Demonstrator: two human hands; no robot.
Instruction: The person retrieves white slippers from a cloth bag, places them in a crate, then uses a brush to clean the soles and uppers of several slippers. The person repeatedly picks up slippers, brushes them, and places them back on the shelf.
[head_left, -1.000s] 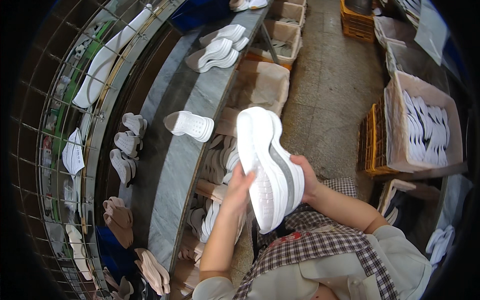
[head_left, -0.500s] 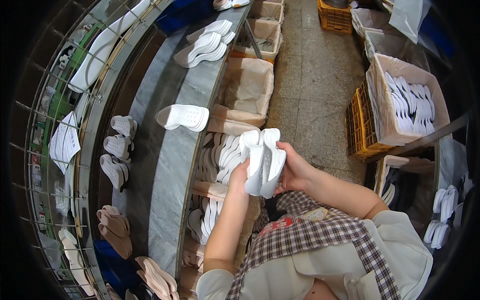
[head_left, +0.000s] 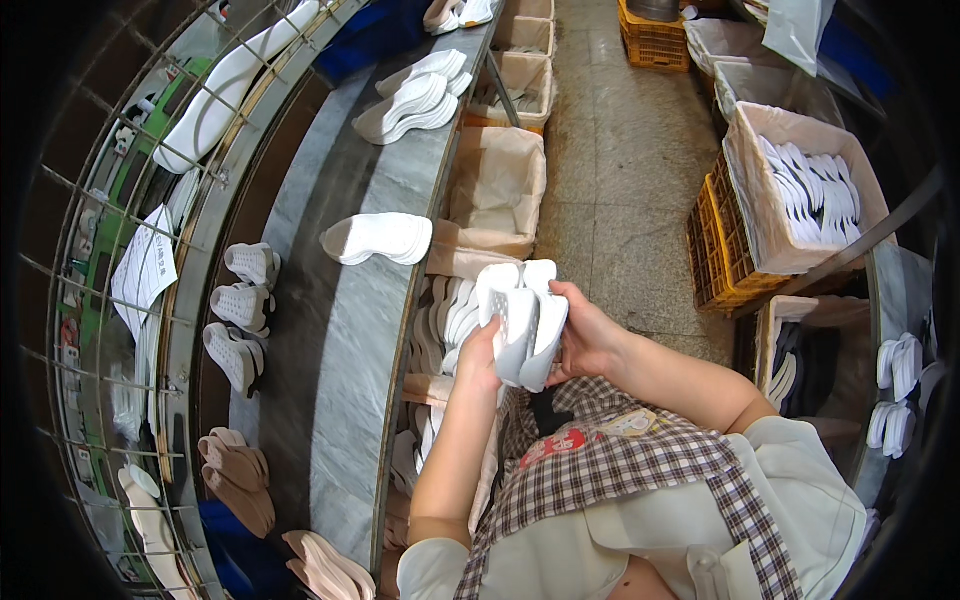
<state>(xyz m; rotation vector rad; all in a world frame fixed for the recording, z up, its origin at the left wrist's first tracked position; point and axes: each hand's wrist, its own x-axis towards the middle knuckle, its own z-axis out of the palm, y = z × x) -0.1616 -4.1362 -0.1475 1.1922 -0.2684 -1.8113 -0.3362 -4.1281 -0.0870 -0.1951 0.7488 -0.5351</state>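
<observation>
Both my hands hold a pair of white shoe soles [head_left: 520, 318] pressed together, upright, in front of my chest. My left hand [head_left: 480, 355] grips them from the lower left. On the right side, my right hand [head_left: 583, 338] wraps around their edge. Below them a box holds several more white soles [head_left: 450, 320] standing on edge. One pair of white soles [head_left: 380, 238] lies flat on the grey marble-like counter [head_left: 345, 380] to the left.
More white soles [head_left: 412, 98] rest further up the counter. A curved conveyor rack [head_left: 215, 300] at left carries white shoes [head_left: 240, 320] and tan soles [head_left: 240, 475]. Lined cardboard boxes [head_left: 500, 190] stand ahead. A lined crate of white insoles [head_left: 810, 190] and orange crates [head_left: 655, 40] stand right.
The soles came down from a raised position near my face to chest height, and both hands now close on them together. The view shifted slightly.
</observation>
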